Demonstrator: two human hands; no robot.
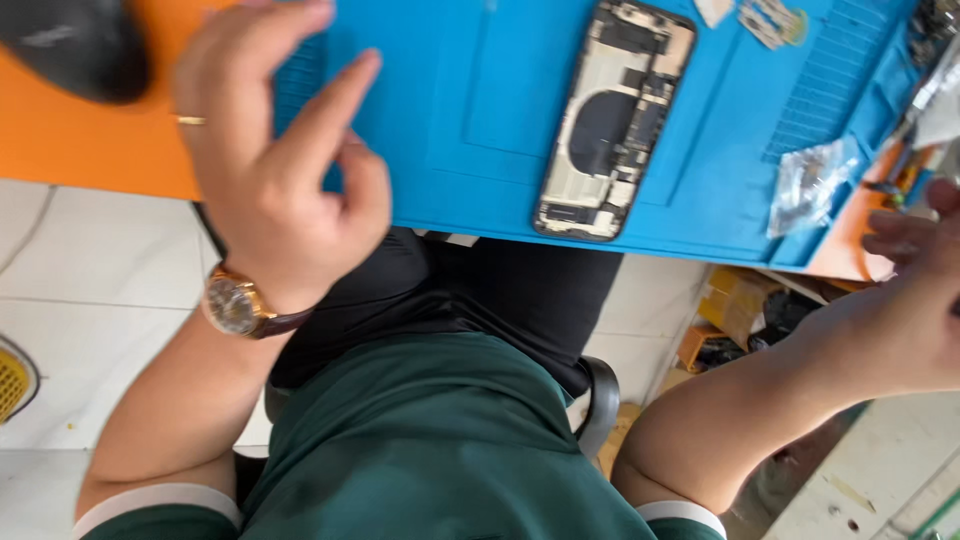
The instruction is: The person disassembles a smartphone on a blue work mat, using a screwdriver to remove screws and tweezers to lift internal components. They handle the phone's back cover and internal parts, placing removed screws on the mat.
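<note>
Opened phone on blue mat at table's near edge, left hand raised, fingers loosely curled, empty, right hand at right edge, fingers' state unclear.

A small crumpled bag of clear plastic film is seen lying on the right part of the blue work mat, just beside the mat's ribbed right-hand area. Near the top edge, right of the opened phone, a white slip of paper and a small pale printed packet with a green spot are shown lying close together. Below the table edge, at right, yellow-brown cardboard boxes are partly visible on the floor.
</note>
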